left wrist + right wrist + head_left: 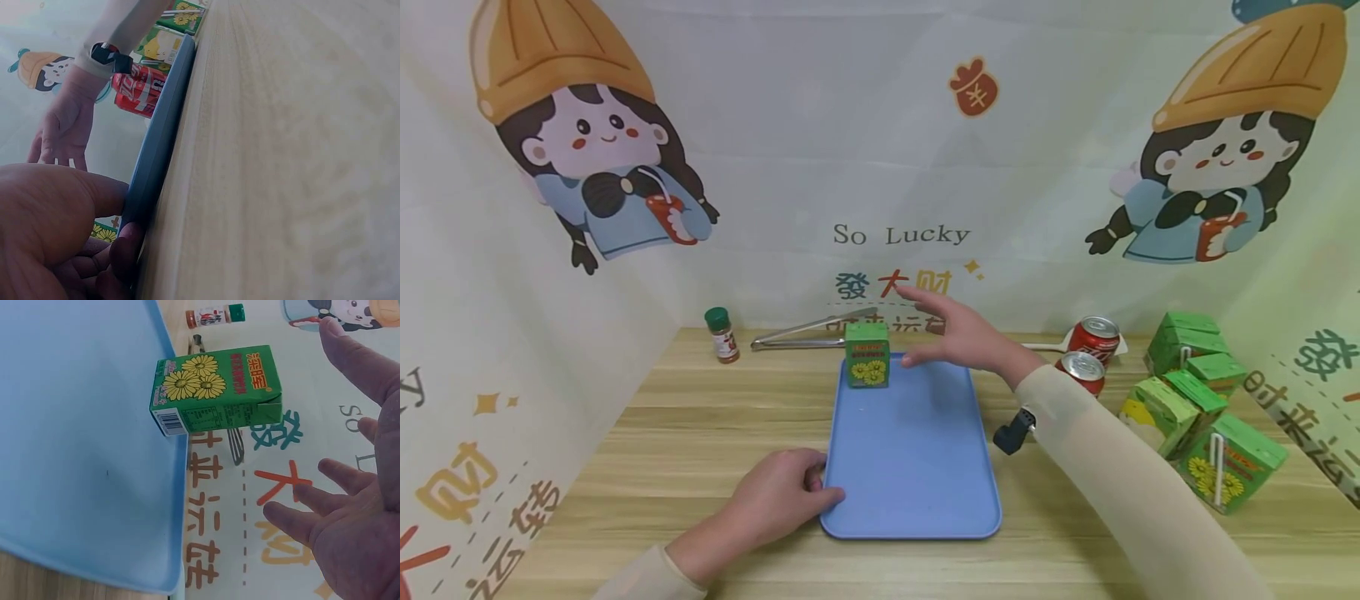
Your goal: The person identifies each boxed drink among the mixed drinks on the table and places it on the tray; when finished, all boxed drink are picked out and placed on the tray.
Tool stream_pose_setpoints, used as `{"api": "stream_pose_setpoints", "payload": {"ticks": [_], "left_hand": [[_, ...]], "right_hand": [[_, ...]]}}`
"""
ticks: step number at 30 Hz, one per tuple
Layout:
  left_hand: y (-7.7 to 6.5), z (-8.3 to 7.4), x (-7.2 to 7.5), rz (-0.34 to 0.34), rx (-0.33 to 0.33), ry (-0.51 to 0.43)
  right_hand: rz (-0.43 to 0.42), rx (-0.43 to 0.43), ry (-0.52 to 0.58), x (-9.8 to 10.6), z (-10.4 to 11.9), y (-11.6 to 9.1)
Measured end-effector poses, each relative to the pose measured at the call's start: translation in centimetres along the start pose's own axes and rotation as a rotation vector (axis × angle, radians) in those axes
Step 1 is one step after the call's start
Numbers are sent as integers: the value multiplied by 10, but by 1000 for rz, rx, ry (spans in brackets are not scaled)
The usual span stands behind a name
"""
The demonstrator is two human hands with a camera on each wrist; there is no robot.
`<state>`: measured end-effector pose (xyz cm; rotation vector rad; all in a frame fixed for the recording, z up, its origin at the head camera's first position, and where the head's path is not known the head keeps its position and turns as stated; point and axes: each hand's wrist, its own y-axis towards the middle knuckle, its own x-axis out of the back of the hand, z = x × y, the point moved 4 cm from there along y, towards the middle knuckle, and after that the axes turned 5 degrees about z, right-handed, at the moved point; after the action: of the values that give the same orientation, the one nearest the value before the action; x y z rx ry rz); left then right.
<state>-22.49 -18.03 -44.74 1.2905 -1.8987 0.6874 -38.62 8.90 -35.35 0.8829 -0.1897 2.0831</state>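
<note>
in front of you stands a white, faintly creased far wall (775, 150). on its left you see a cartoon (598, 146) in an orange hat, on its right a matching cartoon (1225, 158), and between them a red pouch (974, 87) above dark lettering (902, 235) reading "so lucky" and colored characters (893, 285). the left wall (445, 267) and right wall (1315, 283) flank you, printed with characters too. below you the table (677, 433) shows pale wood grain running left to right. the light is soft, with a faint greenish tint on the right wall.
</note>
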Motion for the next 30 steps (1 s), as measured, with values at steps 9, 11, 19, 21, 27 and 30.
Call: {"api": "stream_pose_setpoints", "payload": {"ticks": [9,11,19,21,27,30], "left_hand": [[0,-2,0,0,-8,-6],[0,-2,0,-1,-7,-6],[0,-2,0,1,-5,-6],[0,-2,0,4,-5,-8],[0,-2,0,7,4,-9],[0,-3,0,9,12,-8]], "right_hand": [[-59,-56,-54,12,-2,-29],[-68,-57,-68,15,-2,-36],[-101,-42,-71,27,1,-76],[-115,-47,-88,31,0,-87],[-165,-43,-164,46,-4,-118],[-192,-10,-190,53,-4,-130]]}}
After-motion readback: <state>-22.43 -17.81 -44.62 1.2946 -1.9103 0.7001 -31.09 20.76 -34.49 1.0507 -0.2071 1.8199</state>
